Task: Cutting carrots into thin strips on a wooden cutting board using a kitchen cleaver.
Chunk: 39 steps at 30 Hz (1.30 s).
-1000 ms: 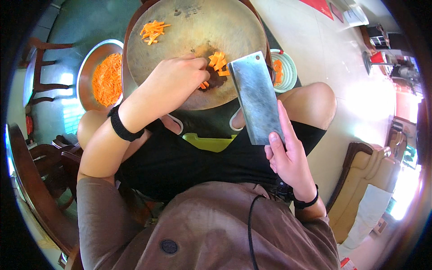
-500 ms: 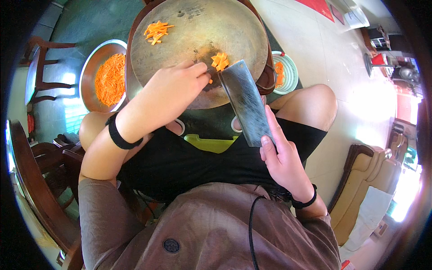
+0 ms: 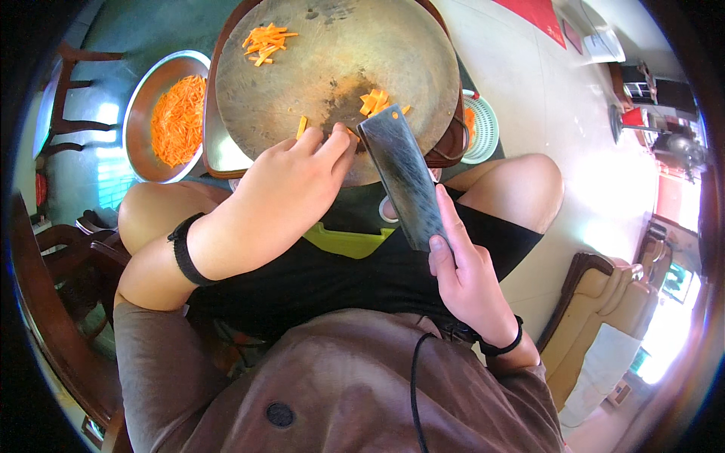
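My right hand [image 3: 470,285] grips a cleaver [image 3: 400,177], thumb and forefinger against the broad dark blade. The blade's far end is over the near right part of a round chopping board [image 3: 332,68]. My left hand [image 3: 298,185] is on the board's near edge, fingers bent and close together beside the blade; whatever lies under the fingertips is hidden. One carrot strip [image 3: 302,126] sits by its knuckles. Just beyond the blade's end is a small cluster of cut carrot pieces [image 3: 374,101]. A little pile of carrot sticks [image 3: 266,43] rests at the board's far left.
Left of the board, a metal bowl [image 3: 137,124] holds shredded carrot [image 3: 178,121]. To the right is a pale green plastic basket [image 3: 487,134] with orange pieces inside. A yellow-green container [image 3: 347,240] shows between my knees. Wooden chairs [image 3: 75,128] stand at left, a beige sofa [image 3: 581,325] at right.
My left hand has shifted slightly nearer and right, and a carrot strip now shows beside its knuckles. The cleaver has tilted and moved a little left, its far end beside my left fingertips.
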{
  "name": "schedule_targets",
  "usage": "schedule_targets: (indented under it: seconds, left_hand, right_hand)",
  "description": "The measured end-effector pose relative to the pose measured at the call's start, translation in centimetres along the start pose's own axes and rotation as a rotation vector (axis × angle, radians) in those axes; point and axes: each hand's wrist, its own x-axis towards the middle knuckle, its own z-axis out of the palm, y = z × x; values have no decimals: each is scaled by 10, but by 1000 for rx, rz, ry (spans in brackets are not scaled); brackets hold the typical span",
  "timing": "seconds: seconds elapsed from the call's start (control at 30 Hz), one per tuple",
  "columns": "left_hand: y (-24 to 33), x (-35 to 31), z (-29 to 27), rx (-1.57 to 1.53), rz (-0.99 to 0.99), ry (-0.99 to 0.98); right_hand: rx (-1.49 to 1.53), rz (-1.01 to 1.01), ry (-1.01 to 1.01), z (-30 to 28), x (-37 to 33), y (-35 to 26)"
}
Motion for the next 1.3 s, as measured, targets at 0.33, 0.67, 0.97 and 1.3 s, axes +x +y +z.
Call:
schedule_targets:
  seconds: [0.33, 0.67, 0.97, 1.3]
  left_hand:
    - [2, -5, 1, -11, -26, -65]
    - [9, -12, 15, 170, -43, -74]
    - [24, -23, 23, 152, -83, -84]
    - [23, -23, 28, 179, -69, -69]
  right_hand:
    - [-71, 31, -30, -6, 4, -8]
    - [-128, -4, -81, -4, 2, -11]
    - [-133, -5, -55, 0, 0, -16]
    - [-144, -22, -95, 7, 6, -21]
